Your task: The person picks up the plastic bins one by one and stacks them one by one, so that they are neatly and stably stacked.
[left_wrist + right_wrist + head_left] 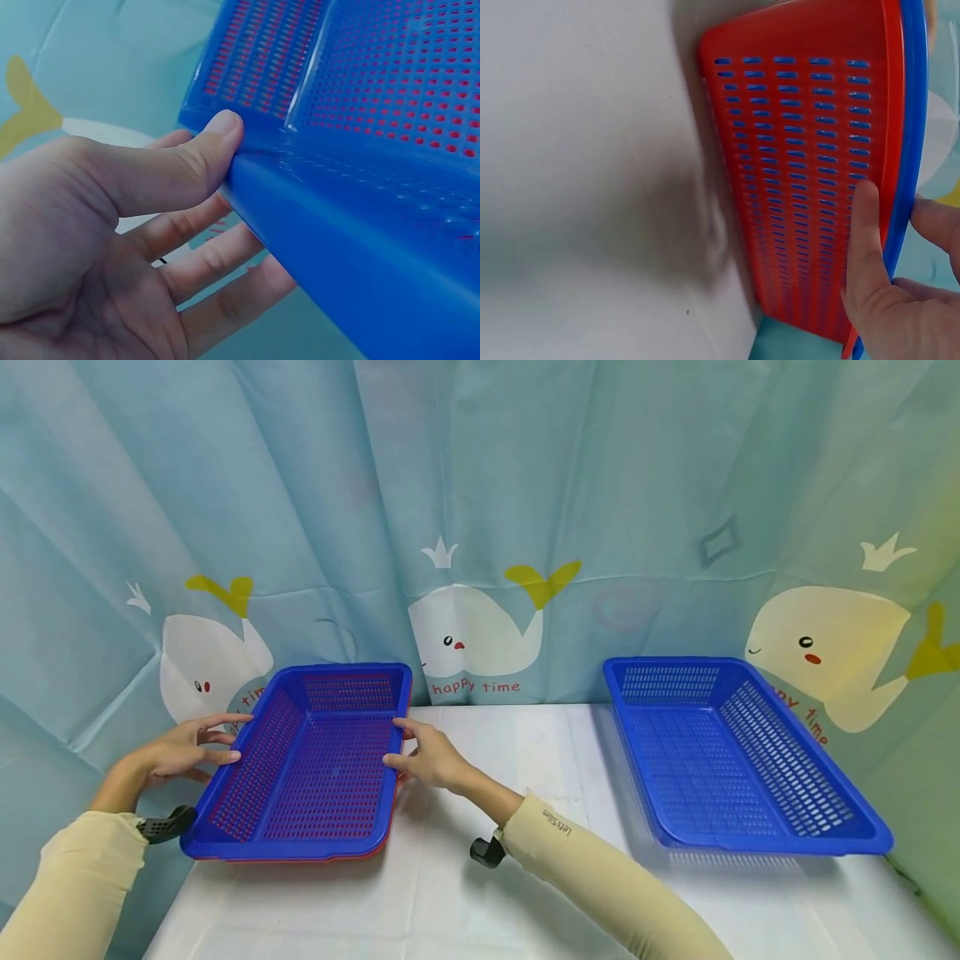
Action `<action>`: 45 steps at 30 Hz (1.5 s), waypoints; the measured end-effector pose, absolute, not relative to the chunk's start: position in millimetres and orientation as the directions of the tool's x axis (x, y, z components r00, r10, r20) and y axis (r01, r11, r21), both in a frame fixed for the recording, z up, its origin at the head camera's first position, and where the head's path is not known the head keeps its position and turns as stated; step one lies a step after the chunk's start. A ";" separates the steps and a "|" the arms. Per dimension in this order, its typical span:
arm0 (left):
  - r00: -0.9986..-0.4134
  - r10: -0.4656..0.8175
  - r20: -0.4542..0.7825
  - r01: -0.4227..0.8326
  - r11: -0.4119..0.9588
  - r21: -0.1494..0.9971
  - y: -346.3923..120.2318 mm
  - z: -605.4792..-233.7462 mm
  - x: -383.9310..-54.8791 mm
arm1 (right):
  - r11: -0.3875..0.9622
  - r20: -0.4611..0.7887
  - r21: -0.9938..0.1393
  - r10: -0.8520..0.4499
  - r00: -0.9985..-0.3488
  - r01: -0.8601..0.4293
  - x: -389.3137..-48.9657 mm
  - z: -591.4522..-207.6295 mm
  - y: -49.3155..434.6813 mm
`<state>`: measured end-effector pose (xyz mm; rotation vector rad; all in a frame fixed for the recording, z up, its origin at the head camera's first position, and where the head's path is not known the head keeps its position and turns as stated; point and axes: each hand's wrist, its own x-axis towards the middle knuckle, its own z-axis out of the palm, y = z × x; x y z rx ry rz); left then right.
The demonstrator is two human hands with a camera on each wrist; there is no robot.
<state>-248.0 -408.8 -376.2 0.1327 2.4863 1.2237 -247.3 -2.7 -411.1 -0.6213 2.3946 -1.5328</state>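
Evidently, both hands have hold of one stack. The left hand (183, 752) pinches the left rim of a blue, rectangular, perforated plastic basket (330, 777), thumb on top and fingers outside; whether it also catches the layer below cannot be told. The right hand (435, 762) grips the opposite side narrowly, its thumb at the blue rim and a finger against the wall of a red, perforated plastic basket (802, 150).

The blue basket sits inside the red one, rims close together, at the left edge of the white-covered desk (450, 918), toward its back left corner. Whether the stack rests on the desk or is slightly raised is unclear.

The nesting looks complete; what seems left is the hold itself, not yet released. Toward the desk's right edge, a second blue, perforated plastic basket (697, 760) stands well apart, touched by neither hand. Under its front rim shows a pale mesh shape (735, 861), perhaps another basket. A light-blue, whale-printed curtain (480, 460) hangs behind the back edge.
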 end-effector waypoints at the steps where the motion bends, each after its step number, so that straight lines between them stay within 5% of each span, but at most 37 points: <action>1: -0.929 0.243 -0.279 -0.073 0.618 0.782 -408.9 -376.4 -248.0 | 0.361 0.031 -0.906 -0.465 -0.885 -0.222 -247.3 -411.2 -2.9; 30: -0.922 0.248 -0.299 -0.114 0.563 0.819 -410.9 -382.8 -252.3 | 0.273 0.020 -0.950 -0.430 -0.903 -0.151 -244.1 -417.5 -3.0; 45: -0.917 0.248 -0.313 -0.118 0.581 0.805 -402.5 -378.3 -248.2 | 0.359 0.024 -0.914 -0.419 -0.908 -0.189 -236.0 -413.7 4.0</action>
